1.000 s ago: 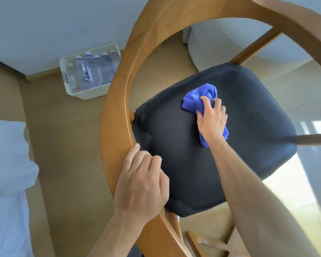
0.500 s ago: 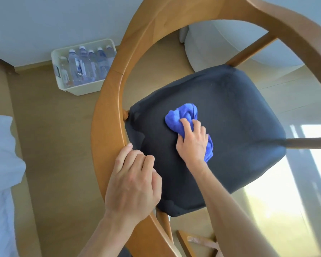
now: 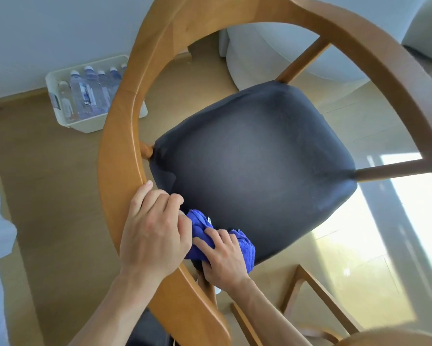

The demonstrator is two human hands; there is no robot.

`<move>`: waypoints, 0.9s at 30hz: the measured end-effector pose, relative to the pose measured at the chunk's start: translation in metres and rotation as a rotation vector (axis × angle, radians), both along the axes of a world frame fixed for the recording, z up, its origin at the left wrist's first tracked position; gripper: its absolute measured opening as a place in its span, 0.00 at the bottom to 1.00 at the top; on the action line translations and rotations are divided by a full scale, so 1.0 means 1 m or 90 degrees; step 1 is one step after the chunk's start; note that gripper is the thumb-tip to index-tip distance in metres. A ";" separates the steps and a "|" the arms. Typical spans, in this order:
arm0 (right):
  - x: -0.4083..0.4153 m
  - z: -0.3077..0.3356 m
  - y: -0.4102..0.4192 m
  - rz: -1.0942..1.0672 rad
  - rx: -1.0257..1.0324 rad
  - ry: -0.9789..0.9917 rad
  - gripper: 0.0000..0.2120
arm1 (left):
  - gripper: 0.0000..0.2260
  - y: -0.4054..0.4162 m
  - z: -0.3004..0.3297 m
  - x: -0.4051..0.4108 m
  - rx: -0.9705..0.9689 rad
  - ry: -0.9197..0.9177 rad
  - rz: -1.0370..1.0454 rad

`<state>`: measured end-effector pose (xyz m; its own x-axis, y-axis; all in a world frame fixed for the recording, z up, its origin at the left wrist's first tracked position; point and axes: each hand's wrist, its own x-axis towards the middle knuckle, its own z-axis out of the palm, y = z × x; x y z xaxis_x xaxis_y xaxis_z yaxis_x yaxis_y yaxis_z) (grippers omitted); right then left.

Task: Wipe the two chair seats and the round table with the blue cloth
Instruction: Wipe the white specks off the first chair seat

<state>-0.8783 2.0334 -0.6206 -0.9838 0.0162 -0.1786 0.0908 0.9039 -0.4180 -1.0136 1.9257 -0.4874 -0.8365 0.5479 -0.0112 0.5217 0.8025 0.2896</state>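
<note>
Chair [image 3: 125,126] fills view, curved wooden backrest rail at left, dark padded seat [image 3: 255,166] inside. Left hand [image 3: 152,233] curls over rail, steadying frame. Right hand [image 3: 225,258] presses bunched blue cloth [image 3: 245,248] on near seat corner, fingers curled onto it. Cloth looks soft, light, floppy; likely best held bunched under palm.

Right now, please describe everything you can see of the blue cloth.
The blue cloth is bright blue, looks like soft towelling, and is bunched up, not spread flat. It lies on the near corner of the dark chair seat, beside the curved wooden backrest. The right hand grips it from above, fingers curled over it. The left hand, gripping the backrest, hides its left edge.
</note>
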 end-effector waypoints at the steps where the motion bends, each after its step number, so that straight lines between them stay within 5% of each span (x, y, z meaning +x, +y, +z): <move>1: 0.004 -0.001 0.001 0.016 -0.013 -0.001 0.20 | 0.12 0.000 -0.001 0.000 0.000 0.005 -0.001; 15: 0.038 0.001 0.012 0.071 -0.050 -0.020 0.19 | 0.09 0.004 -0.002 0.005 0.015 0.035 0.028; 27: -0.019 0.002 0.122 -0.196 0.054 0.031 0.22 | 0.09 0.020 0.001 0.031 -0.017 0.007 0.086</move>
<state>-0.8968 2.1550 -0.6185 -0.9377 0.3274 -0.1160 0.3470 0.8690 -0.3528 -0.9825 1.9458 -0.4869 -0.9027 0.4301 -0.0148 0.4116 0.8728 0.2622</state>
